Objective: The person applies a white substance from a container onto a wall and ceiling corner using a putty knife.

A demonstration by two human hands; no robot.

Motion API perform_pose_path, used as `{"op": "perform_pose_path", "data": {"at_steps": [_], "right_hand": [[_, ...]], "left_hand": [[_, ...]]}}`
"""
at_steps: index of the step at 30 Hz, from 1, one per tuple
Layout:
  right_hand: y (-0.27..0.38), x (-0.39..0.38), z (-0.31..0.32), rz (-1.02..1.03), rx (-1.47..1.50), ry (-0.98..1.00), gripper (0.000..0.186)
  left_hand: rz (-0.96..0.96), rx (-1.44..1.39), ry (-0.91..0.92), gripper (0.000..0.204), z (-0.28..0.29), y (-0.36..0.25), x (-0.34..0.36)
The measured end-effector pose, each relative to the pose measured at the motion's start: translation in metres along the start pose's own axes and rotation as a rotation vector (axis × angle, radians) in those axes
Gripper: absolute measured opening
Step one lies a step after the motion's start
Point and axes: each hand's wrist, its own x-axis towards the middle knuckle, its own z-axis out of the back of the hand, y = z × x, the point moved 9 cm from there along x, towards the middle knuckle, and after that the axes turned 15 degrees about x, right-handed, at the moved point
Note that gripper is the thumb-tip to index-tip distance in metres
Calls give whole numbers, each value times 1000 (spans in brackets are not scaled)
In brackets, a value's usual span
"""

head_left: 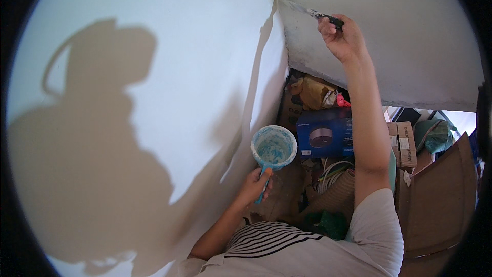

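My left hand [253, 184] is closed round the handle of a light blue plastic dipper [273, 150] smeared inside with whitish paste, held beside the white wall [195, 72]. Up at the right, my right hand [342, 38] grips a black-handled putty knife [313, 13], arm stretched out. Its thin blade, streaked with white, points left toward the corner where that wall meets a greyer surface [410, 31]; whether it touches, I cannot tell. My shadow falls across the left wall.
Under the grey surface's lower edge are piled a blue printed box [323, 131], cardboard boxes [405, 146], a brown paper bundle [312, 92], coiled cables [332, 174], a green sack [430, 136] and a large brown board [435, 200].
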Motion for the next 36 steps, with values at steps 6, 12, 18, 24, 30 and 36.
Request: {"op": "perform_pose_path", "data": {"at_steps": [6, 12, 18, 24, 30, 36], "right_hand": [[27, 11, -12, 23, 46, 104, 10], [32, -28, -15, -41, 107, 146, 10], [34, -53, 14, 14, -4, 62, 13], [8, -131, 66, 139, -406, -92, 27], [-31, -214, 99, 5, -1040, -116, 29], [-77, -249, 109, 109, -1620, 175, 31]], "left_hand": [[8, -27, 6, 36, 1, 4, -1], [24, -15, 4, 36, 2, 1, -5], [31, -15, 8, 36, -1, -2, -7], [-2, 16, -10, 33, 1, 4, -6], [-56, 72, -28, 37, 6, 8, -2], [-134, 60, 35, 28, 9, 14, 7]]}}
